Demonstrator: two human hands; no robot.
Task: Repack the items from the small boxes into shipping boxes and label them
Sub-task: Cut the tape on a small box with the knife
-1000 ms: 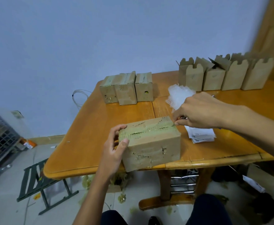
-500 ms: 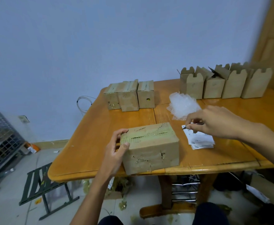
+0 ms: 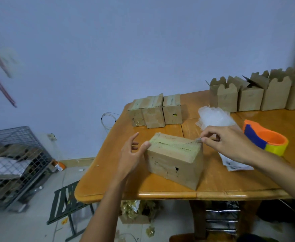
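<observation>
While left hand (image 3: 131, 154), fingers loose, touches the taped-shut box (image 3: 174, 160), right hand (image 3: 230, 144) pinches a thin tool (image 3: 198, 139).

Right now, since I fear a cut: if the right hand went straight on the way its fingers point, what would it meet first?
The taped box, at the top edge nearest it: the right hand points left at that edge, probably at the same depth.

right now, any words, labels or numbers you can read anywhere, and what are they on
No text can be read.
Dark print on the paper slips: too blurred.
Print on the orange and white packet on the floor: too small.
The taped box and tape dispenser: no text seen.
</observation>
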